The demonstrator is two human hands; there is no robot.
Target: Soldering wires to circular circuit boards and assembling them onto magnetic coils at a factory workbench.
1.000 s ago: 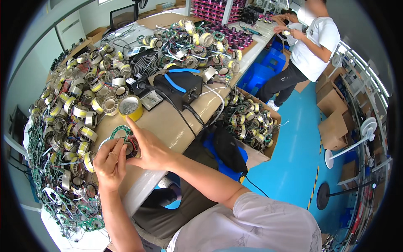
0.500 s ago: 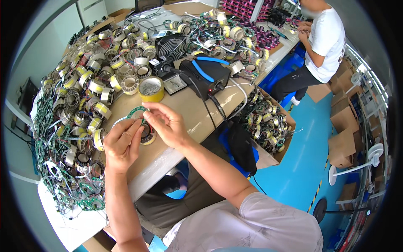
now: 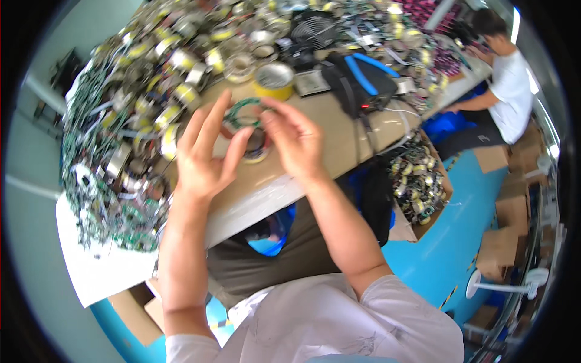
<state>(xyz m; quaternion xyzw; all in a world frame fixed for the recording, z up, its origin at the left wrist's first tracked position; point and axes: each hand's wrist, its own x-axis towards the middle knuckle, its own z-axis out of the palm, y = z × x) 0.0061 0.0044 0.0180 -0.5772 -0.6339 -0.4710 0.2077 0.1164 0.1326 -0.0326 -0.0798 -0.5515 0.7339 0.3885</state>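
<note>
Green ring [image 3: 233,116] is held up over the bench [image 3: 346,120], on the near-left side of the yellow tub [image 3: 278,94]. Its right edge appears pinched by the right hand [image 3: 296,142], grip closed to thumb and fingertips. The left hand [image 3: 206,157] is opened wide, fingers spread, nothing held; whether its thumb touches the ring cannot be told, owing to blur. A wound coil [image 3: 256,159] is seen nearer than the tub, between the hands. Step in hand, as judged: the ring is being handled one-sidedly above the coil. For the next move, a steady right pinch and a left thumb kept clear of the rim seem called for. Left of the tub, coils are heaped [image 3: 181,60]; right of it, blue-handled pliers [image 3: 361,75] are noted.
</note>
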